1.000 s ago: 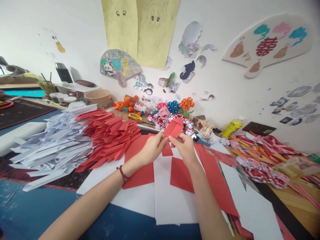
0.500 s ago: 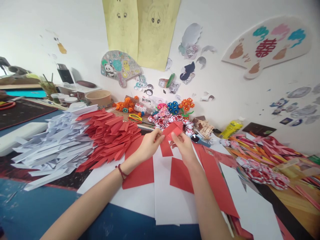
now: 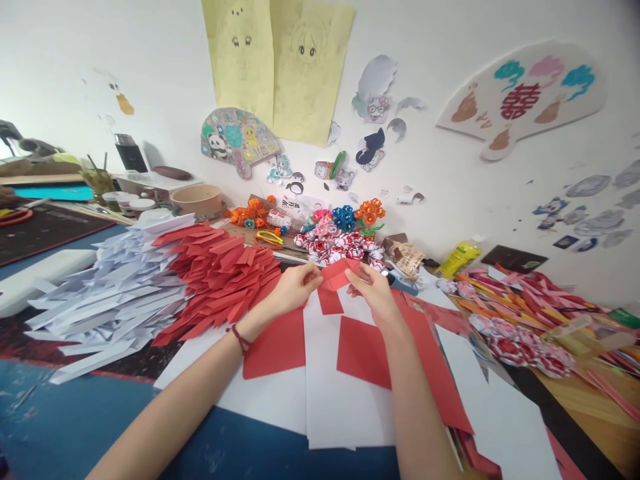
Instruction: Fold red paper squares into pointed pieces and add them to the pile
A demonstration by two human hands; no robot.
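Note:
A small piece of red paper (image 3: 338, 273), partly folded, is held up between both hands over the sheets. My left hand (image 3: 296, 285) pinches its left end between thumb and fingers. At its right end, my right hand (image 3: 371, 288) grips it with the thumb on the near face. Just below lies a small red strip (image 3: 331, 301) on the white paper (image 3: 327, 373). Larger red sheets (image 3: 275, 347) lie under my left wrist, and another red piece (image 3: 363, 350) rests beside my right forearm.
To the left are heaps of folded white strips (image 3: 113, 280) and folded red strips (image 3: 215, 273). Paper flowers (image 3: 345, 243) stand along the wall. On the right are a yellow bottle (image 3: 457, 258), red-and-white flowers (image 3: 530, 350) and loose coloured strips (image 3: 540, 293).
The red paper has been turned and folded over between my fingers, so it now looks flatter and lies more level. Both hands stay in nearly the same place; the view has shifted slightly.

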